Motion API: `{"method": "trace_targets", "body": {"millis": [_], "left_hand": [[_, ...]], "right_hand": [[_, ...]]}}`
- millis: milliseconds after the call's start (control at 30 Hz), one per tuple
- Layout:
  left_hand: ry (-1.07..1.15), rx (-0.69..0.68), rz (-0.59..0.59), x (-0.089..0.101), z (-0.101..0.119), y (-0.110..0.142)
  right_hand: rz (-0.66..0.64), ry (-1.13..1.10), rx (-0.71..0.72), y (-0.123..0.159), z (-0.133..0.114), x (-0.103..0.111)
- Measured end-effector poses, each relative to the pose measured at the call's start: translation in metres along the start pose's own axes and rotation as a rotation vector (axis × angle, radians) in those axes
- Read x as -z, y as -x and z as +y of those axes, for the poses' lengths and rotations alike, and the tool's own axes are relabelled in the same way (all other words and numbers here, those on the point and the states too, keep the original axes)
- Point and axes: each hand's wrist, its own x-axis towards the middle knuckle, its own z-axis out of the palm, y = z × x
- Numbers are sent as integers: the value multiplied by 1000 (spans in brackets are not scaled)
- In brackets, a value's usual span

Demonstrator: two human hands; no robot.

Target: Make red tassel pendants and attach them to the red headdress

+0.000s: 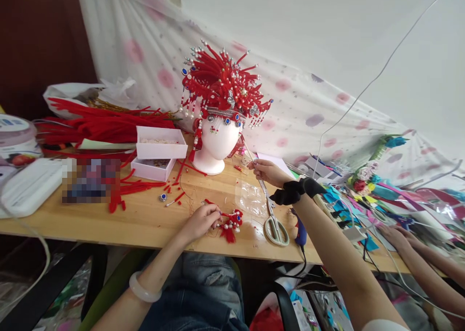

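My left hand (202,223) is closed in a pinch on a red beaded ornament (232,220) with white pearls, a blue gem and a red tassel, just above the table. Further back, my right hand (268,171) is closed around a thin pale stick (248,149) whose tip points up and to the left. Behind both hands stands a white foam mannequin head (215,139), wearing a large red headdress (223,86) with pearls, silver pieces and hanging bead strings. Scissors (276,230) with pale handles lie below my right wrist.
Two white boxes (160,150) are stacked at the left, near red fuzzy stems (109,122). A blue glue gun (301,231) lies by the table's (152,224) front edge. At the far right, another person's hands (395,236) work amid colourful materials.
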Motion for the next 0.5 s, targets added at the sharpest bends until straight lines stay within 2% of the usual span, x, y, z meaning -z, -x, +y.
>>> {"method": "trace_targets", "body": {"millis": [200,500], "left_hand": [[-9,3,0,0,0,0],[-15,-1,8,1,0,1]], "right_hand": [[50,70,80,-1,2,0],[73,185,79,1,4,-6]]}}
